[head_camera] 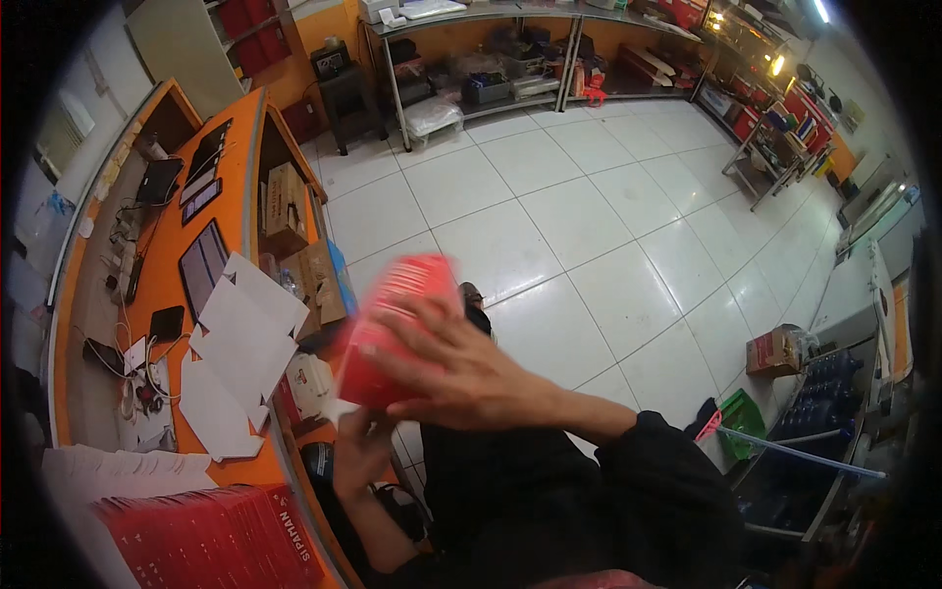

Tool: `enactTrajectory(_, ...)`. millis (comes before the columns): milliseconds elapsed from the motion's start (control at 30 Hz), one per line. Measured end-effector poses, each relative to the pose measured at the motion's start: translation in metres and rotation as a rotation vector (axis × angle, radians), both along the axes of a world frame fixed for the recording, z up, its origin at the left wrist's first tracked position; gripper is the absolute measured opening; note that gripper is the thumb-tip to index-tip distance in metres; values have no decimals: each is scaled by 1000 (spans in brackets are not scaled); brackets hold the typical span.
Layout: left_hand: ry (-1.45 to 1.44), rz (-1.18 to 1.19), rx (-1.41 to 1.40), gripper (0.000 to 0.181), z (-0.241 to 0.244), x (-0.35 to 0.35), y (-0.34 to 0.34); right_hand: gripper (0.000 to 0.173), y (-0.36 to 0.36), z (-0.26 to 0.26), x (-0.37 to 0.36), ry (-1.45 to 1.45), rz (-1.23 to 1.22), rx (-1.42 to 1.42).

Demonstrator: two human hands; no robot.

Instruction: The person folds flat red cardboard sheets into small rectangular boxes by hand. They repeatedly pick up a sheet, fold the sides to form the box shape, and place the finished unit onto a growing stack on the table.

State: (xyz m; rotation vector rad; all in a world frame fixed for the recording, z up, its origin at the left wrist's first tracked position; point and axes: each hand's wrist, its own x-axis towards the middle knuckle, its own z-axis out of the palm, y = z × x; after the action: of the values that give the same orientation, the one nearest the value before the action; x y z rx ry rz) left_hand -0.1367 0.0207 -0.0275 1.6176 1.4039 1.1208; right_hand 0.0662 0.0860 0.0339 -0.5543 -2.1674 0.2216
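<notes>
Both my hands are on a red printed cardboard box (394, 324), which is blurred by motion, in front of my body. My right hand (449, 368) lies spread over its side, fingers across the printed face. Below the box, my left hand (364, 445) grips its lower end; its fingertips are partly hidden. On the orange counter to the left lie white unfolded cardboard blanks (243, 339), partly overlapping. A large stack of red-and-white flat cardboard blanks (213, 537) stands at the near end of the counter.
A tablet (202, 265), phones and tangled cables lie along the orange counter (232, 169). Cardboard boxes (283, 210) fill its side shelf. Beyond the tiled floor stands a metal workbench (486, 15). At right are a carton (773, 352), a green dustpan (743, 423) and large blue water bottles (817, 397).
</notes>
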Motion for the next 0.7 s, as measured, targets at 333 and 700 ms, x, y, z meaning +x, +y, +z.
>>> enactTrajectory(333,183,-111,-268,33,72,-20,-9,20,6,-21,11,298,170,-151)
enactTrajectory(700,163,306,501,89,-8,36,-3,21,-3,-17,-16,323,313,-143)
